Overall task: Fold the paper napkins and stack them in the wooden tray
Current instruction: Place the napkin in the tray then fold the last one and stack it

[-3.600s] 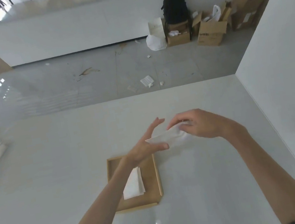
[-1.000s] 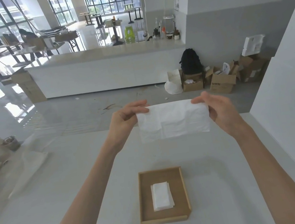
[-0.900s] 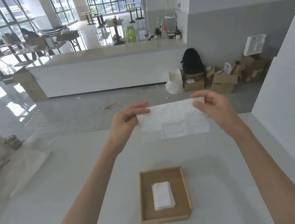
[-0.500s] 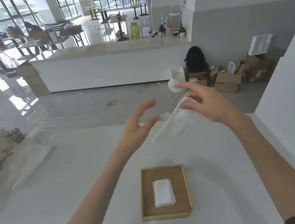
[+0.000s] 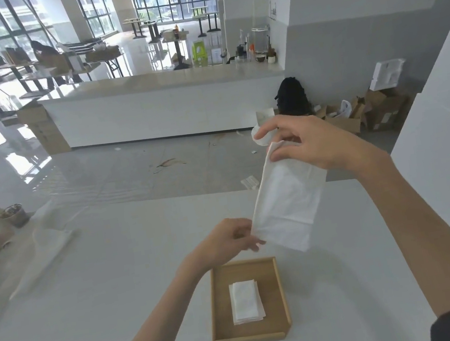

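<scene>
A white paper napkin [image 5: 288, 198] hangs in the air over the bench [image 5: 90, 297], folded into a long strip that slants from upper right down to lower left. It is above the far edge of the wooden tray [image 5: 247, 339] and a little to its right, and does not touch it. The right hand [image 5: 314, 143] pinches the napkin's top end between thumb and curled fingers, with the forefinger stretched out to the left above the paper. The left hand [image 5: 227, 243], lower and nearer, pinches the bottom left corner with its fingertips. The tray sits flat on the bench near the person, and a small stack of folded napkins [image 5: 245, 301] lies inside it, roughly at the middle of its floor and clear of the walls. At the far left of the bench lie a crumpled clear plastic sheet [image 5: 48, 244] and two small cups [image 5: 12, 214]. Beyond the bench is a glossy grey floor [image 5: 116, 170] with a few scraps on it, then a long white counter [image 5: 163, 112]. To the right of the counter, a black backpack [image 5: 292, 98] and open cardboard boxes [image 5: 372, 113] stand against the grey wall.
</scene>
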A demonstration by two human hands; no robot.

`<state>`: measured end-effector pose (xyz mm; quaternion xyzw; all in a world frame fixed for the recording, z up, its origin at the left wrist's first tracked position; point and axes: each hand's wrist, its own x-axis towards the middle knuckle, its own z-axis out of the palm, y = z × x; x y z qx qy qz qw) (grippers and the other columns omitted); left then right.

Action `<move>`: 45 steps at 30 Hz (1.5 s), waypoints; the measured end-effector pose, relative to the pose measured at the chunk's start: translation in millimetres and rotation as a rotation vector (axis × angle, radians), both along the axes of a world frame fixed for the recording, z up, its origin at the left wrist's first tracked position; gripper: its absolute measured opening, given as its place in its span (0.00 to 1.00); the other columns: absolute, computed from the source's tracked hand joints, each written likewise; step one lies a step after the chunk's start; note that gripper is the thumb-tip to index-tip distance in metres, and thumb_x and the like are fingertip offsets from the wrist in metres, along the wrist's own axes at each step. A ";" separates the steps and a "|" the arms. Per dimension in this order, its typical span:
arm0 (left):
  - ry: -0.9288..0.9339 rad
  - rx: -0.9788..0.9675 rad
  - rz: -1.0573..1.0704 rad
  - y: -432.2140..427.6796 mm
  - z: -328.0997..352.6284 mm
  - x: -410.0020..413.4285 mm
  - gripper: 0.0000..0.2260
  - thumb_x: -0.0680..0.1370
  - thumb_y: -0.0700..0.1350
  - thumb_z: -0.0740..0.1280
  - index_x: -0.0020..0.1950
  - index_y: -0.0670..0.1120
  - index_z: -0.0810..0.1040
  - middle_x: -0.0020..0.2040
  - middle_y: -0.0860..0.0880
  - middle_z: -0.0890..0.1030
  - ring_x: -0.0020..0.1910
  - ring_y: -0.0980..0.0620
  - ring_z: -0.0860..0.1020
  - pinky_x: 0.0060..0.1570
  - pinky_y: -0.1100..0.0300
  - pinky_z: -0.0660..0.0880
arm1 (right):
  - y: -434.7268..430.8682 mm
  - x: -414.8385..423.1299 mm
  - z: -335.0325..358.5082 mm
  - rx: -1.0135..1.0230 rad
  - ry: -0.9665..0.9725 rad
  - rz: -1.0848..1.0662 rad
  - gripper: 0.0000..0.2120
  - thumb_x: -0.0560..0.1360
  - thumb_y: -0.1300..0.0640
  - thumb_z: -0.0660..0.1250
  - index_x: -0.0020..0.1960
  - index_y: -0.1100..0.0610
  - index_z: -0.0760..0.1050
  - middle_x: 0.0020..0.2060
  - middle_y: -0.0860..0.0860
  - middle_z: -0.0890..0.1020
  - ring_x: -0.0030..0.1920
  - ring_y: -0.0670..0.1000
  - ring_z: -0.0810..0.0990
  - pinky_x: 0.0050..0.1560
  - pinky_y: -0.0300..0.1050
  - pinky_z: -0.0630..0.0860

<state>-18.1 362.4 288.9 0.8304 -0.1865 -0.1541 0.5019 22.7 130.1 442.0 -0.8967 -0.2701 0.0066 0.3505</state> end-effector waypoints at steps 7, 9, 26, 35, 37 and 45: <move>-0.051 -0.281 0.048 -6.4 54.2 8.3 0.09 0.80 0.47 0.70 0.60 0.50 0.82 0.57 0.51 0.86 0.58 0.53 0.83 0.59 0.57 0.79 | 19.1 0.4 -3.4 -0.078 0.031 0.075 0.16 0.77 0.54 0.72 0.60 0.37 0.76 0.48 0.43 0.85 0.56 0.38 0.79 0.59 0.38 0.73; -0.097 -0.309 0.089 -13.2 58.0 12.1 0.08 0.82 0.45 0.67 0.56 0.44 0.83 0.52 0.47 0.87 0.52 0.51 0.85 0.54 0.57 0.80 | 23.6 2.3 -4.9 -0.072 0.005 0.075 0.17 0.78 0.53 0.71 0.63 0.36 0.75 0.48 0.40 0.83 0.56 0.35 0.78 0.55 0.31 0.70; 0.029 -0.501 0.301 -3.3 53.9 24.3 0.11 0.84 0.46 0.63 0.52 0.48 0.86 0.50 0.49 0.88 0.49 0.51 0.86 0.46 0.59 0.83 | 16.0 1.5 -124.9 0.979 0.504 -0.335 0.08 0.78 0.58 0.72 0.57 0.55 0.82 0.49 0.51 0.89 0.47 0.50 0.87 0.43 0.40 0.82; -0.042 -0.580 0.312 -12.3 60.0 30.5 0.10 0.83 0.47 0.65 0.50 0.50 0.87 0.49 0.48 0.88 0.48 0.51 0.86 0.47 0.59 0.82 | 11.8 -5.1 -104.7 0.931 0.207 -0.397 0.03 0.79 0.56 0.72 0.52 0.51 0.81 0.49 0.52 0.88 0.49 0.51 0.86 0.51 0.45 0.83; -0.068 -0.589 0.342 -13.6 60.9 32.3 0.09 0.83 0.47 0.66 0.50 0.48 0.86 0.46 0.48 0.88 0.45 0.52 0.86 0.46 0.58 0.82 | 11.1 -6.4 -102.8 0.946 0.208 -0.387 0.03 0.79 0.57 0.71 0.53 0.52 0.81 0.49 0.52 0.88 0.49 0.50 0.86 0.51 0.45 0.83; -0.099 -0.544 0.242 -11.7 70.5 32.7 0.06 0.82 0.41 0.67 0.55 0.49 0.83 0.43 0.51 0.88 0.42 0.53 0.85 0.41 0.61 0.81 | 8.5 -7.0 -97.8 1.025 0.297 -0.346 0.05 0.79 0.57 0.71 0.54 0.51 0.81 0.46 0.50 0.89 0.45 0.49 0.87 0.42 0.41 0.84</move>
